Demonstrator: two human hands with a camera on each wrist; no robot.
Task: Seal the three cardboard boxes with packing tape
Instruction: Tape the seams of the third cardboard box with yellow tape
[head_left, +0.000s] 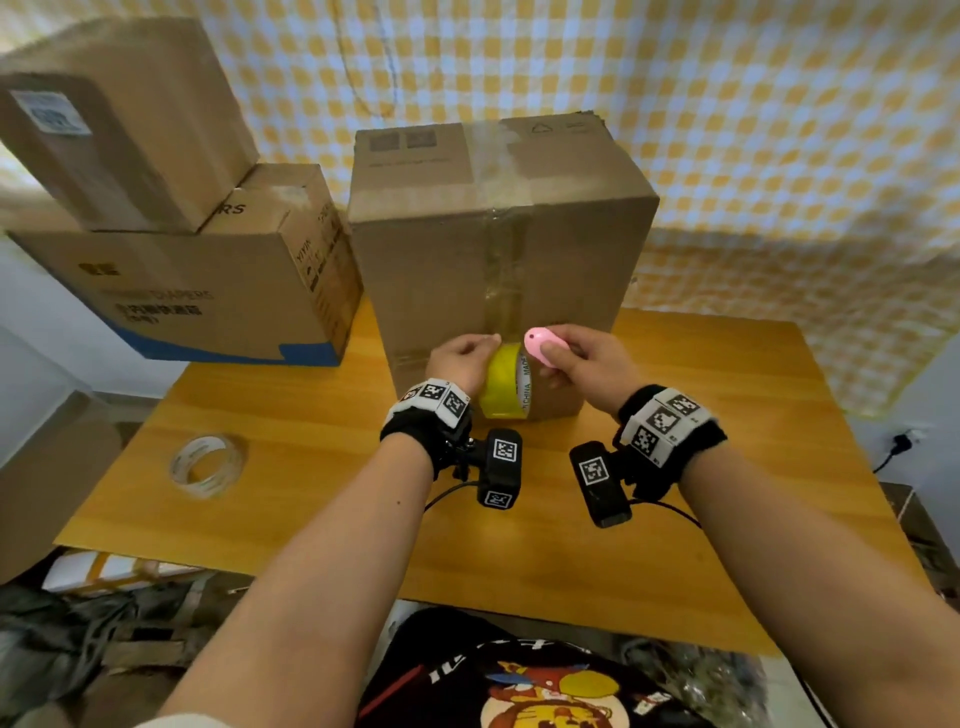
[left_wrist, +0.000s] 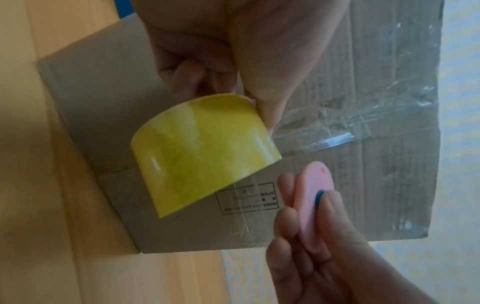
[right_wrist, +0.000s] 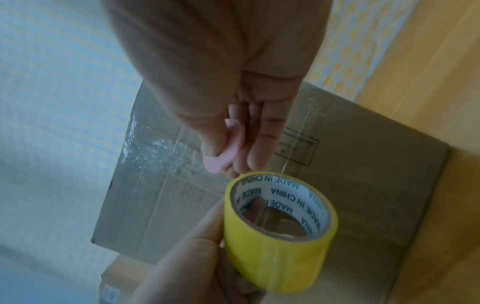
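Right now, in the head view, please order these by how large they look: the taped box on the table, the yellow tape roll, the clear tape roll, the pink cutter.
1. Taped cardboard box, clearly largest.
2. Yellow tape roll and clear tape roll: they look alike, so no ranking.
3. Pink cutter, smallest, partly hidden in the right hand.

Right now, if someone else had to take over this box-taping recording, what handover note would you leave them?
Left hand: grips the yellow tape roll, held against the front of the box.
Right hand: pinches a small pink cutter just beside the roll.
Centre box: upright on the table, tape runs over its top and down the front to the roll, uncut.
Other boxes: stacked at left; whether they are sealed cannot be told.
Spare clear tape roll: on the table, left.
Left to do: cut the strip, press it down, check the others.
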